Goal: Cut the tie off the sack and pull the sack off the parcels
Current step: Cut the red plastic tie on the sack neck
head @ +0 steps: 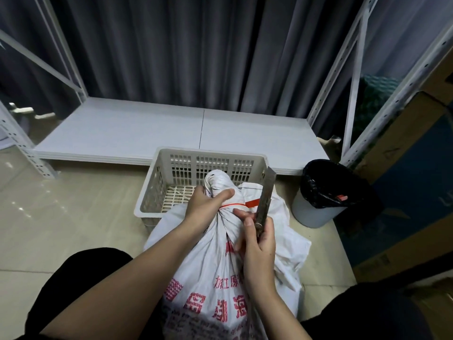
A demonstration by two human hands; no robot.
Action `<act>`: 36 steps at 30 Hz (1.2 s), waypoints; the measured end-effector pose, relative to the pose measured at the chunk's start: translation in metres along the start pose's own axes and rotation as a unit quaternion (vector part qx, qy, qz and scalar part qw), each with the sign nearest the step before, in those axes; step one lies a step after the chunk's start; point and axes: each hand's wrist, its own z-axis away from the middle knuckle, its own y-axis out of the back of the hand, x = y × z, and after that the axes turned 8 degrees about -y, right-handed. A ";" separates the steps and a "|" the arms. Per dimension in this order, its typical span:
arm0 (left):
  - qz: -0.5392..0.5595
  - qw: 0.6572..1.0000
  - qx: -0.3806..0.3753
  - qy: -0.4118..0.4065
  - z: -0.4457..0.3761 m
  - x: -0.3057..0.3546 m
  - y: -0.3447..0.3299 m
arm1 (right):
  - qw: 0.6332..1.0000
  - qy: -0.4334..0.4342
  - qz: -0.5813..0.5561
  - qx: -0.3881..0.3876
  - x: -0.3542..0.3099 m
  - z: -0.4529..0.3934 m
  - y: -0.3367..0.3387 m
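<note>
In the lower middle of the frame we see a white woven sack (215,273) with red printing, standing on the tiled floor (61,217) between the person's knees. Its neck is bunched and bound by a thin red tie (232,205), whose loose end sticks out to the right. The parcels are hidden inside the sack, so we cannot tell how they lie.

Our left hand (204,204) is wrapped around the gathered neck just at and above the tie, fingers (224,194) closed tight on the fabric. Our right hand (259,244) is closed around the handle of a utility knife (266,195), whose long metal body points up and slightly right, just beside the tie's loose end. The right index finger reaches forward onto the sack just below the tie.

Behind the sack, in the middle of the frame, sits a white slotted plastic basket (157,182); the top of the sack overlaps its near right corner. To the right stands a white bin (316,212) lined with a black bag. A low white shelf (147,133) runs across behind them, backed by a grey curtain (196,50).
</note>
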 end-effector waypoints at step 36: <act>-0.013 1.000 -0.002 0.006 -0.006 -0.018 0.001 | 0.994 -0.084 -0.033 -0.066 0.010 -0.012 0.007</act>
